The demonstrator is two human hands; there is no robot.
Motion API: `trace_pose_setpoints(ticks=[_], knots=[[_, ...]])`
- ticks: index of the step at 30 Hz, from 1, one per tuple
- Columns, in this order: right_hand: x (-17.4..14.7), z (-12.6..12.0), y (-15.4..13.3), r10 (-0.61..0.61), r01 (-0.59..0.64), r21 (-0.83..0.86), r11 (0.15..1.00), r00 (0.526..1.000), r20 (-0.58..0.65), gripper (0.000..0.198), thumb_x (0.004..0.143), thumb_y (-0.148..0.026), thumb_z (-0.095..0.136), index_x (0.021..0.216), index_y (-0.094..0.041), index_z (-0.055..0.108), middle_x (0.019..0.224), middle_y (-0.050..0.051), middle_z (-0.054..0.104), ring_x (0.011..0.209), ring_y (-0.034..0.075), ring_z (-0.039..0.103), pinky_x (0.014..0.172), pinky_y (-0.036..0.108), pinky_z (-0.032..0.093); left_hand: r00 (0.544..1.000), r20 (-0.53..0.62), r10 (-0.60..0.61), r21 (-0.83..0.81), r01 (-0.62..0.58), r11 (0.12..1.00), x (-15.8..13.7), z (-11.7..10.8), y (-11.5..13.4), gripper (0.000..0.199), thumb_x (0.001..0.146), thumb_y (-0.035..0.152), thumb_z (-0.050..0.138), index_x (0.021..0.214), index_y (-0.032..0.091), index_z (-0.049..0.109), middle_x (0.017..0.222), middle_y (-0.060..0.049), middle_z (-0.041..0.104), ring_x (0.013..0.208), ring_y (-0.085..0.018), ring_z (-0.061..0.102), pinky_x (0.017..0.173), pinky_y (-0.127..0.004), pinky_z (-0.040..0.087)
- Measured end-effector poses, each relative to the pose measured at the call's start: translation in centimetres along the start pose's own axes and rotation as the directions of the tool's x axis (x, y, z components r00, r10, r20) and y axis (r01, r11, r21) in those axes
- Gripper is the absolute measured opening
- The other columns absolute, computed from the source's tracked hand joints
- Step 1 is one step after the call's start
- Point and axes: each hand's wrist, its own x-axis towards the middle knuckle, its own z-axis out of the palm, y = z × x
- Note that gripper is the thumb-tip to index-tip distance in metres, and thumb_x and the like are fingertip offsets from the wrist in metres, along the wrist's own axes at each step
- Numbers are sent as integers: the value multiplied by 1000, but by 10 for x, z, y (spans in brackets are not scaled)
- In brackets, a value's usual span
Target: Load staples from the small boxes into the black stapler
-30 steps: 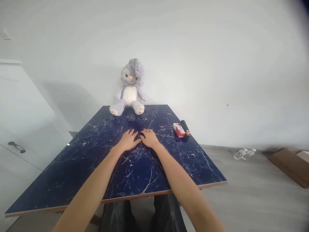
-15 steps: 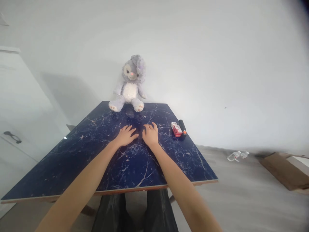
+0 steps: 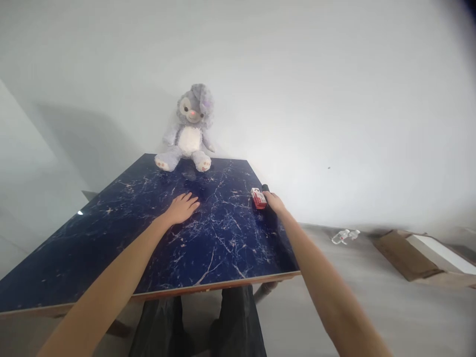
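My left hand (image 3: 182, 208) lies flat on the dark blue marbled table (image 3: 219, 238), fingers spread, with nothing in it. At the table's right edge my right hand (image 3: 274, 202) is closed round a black flashlight (image 3: 265, 188). Only the flashlight's far end shows past my hand; the rest is covered, and my outer fingers are hidden. Just left of that hand stands a small red and white box (image 3: 259, 198), close by my thumb.
A grey plush rabbit (image 3: 189, 134) sits at the table's back edge against the white wall (image 3: 297, 99). On the floor to the right are clear plastic bottles (image 3: 340, 236) and an open cardboard box (image 3: 405, 255).
My right hand has left the middle of the table and moved right, onto the flashlight. My left hand stays flat on the table. The view has turned slightly right.
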Motion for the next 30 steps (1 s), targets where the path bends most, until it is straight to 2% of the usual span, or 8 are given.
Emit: trace_pose_setpoints(ticks=[4, 7, 10, 13, 18, 21, 26, 30], knots=[[-5, 4, -4, -10, 9, 14, 1000, 998, 69, 51, 88, -50, 53, 123, -16, 68, 119, 12, 71, 107, 26, 64, 91, 32, 46, 999, 7, 33, -63, -32, 997, -2, -13, -5, 67, 97, 64, 27, 143, 26, 56, 158, -11, 41, 149, -37, 27, 117, -55, 19], [-17, 22, -22, -55, 53, 27, 998, 994, 90, 51, 89, -48, 54, 130, -18, 64, 127, 11, 68, 114, 25, 63, 95, 31, 44, 990, -144, -8, -82, -4, 997, -5, -31, -28, 60, 96, 60, 34, 136, 26, 63, 150, -11, 52, 149, -39, 24, 116, -60, 17], [-32, 56, -55, -114, 112, 27, 993, 984, 134, 50, 90, -47, 55, 130, -20, 64, 128, 10, 68, 117, 26, 62, 98, 33, 44, 906, -401, -134, -116, 95, 989, -14, -49, -59, 53, 98, 50, 36, 132, 20, 65, 141, -17, 58, 143, -43, 30, 112, -64, 22], [-56, 102, -99, -180, 178, 28, 984, 969, 169, 48, 91, -46, 53, 131, -22, 63, 128, 8, 68, 117, 25, 62, 98, 33, 45, 822, -548, -153, -99, 118, 988, -26, -62, -75, 46, 99, 34, 37, 129, 14, 65, 128, -21, 64, 130, -41, 44, 107, -59, 32], [-112, 185, -174, -252, 252, 21, 967, 949, 189, 48, 92, -50, 50, 129, -22, 63, 117, 10, 72, 109, 28, 67, 94, 37, 49, 724, -682, 102, 46, -96, 994, -31, -79, -44, 43, 93, 16, 42, 131, 17, 63, 120, -16, 67, 115, -33, 54, 103, -48, 38], [-139, 221, -215, -275, 275, 31, 961, 943, 186, 49, 93, -51, 49, 126, -19, 63, 113, 14, 72, 108, 32, 67, 97, 43, 49, 676, -727, 119, 32, -139, 990, -34, -81, -23, 42, 87, 8, 44, 122, 19, 67, 113, -12, 67, 108, -30, 57, 96, -43, 42], [-157, 250, -251, -343, 311, 153, 938, 895, 284, 44, 91, -50, 53, 120, -19, 65, 109, 14, 73, 104, 30, 69, 93, 41, 52, 718, -673, 175, 82, -163, 983, -56, -77, -51, 33, 86, 9, 47, 103, 21, 72, 104, -10, 68, 100, -27, 59, 92, -41, 45], [-153, 260, -237, -422, 289, 380, 879, 843, 334, 42, 94, -42, 46, 129, -22, 57, 117, 6, 72, 85, 18, 73, 80, 30, 57, 750, -648, -131, -145, 48, 988, -78, -82, -104, 31, 91, 15, 43, 99, 21, 73, 100, -8, 69, 94, -23, 63, 89, -36, 48]])
